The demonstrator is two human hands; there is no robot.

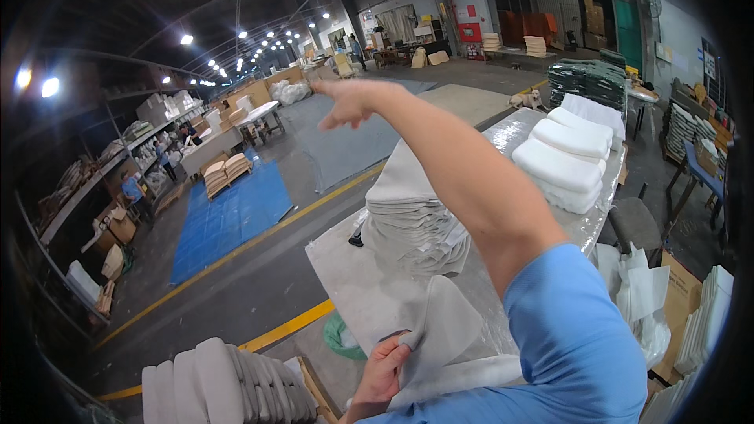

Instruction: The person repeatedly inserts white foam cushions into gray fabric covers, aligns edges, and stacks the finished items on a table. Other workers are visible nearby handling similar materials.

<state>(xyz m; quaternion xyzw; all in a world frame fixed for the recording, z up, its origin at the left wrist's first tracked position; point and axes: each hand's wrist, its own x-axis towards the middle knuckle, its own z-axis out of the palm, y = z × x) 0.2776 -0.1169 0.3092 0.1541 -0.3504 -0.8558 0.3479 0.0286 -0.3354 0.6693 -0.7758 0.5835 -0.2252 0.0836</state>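
Left hand (383, 365): low centre of the frame, with my fingers clenched on the edge of a pale grey, curved fabric sheet (452, 318).
Held sheet: it rises out of my grip toward the right, upper part bent over, in the lower middle of the frame; below it shows a white padded strip (471, 373), partly hidden by my sleeve.
Right hand (349, 102): stretched out to the upper middle of the frame and blurred; those fingers are parted and released, with nothing seen in them.
Right arm: bare up to a light blue textile sleeve (565, 306), slanting across the frame and covering part of what lies behind.
Grey pile: a tall stack of pale grey fabric pieces (408, 228), layers uneven, standing at the centre of the frame on a pale, flat-topped desk (338, 267), just beyond the held sheet.
White pile: thick, fluffy white pads (556, 163) lie stacked right of centre, on a surface with shiny clear plastic.
Dark bundle: folded dark green material under glossy wrap (585, 82), upper right, behind the white pads.
Lower left: a row of grey padded pieces (212, 381), packed side by side; near them, a green plastic bag (342, 336) beside the desk.
Floor: a bright blue rectangular tarp (228, 224) left of centre, and a yellow painted line (287, 326) running diagonally.
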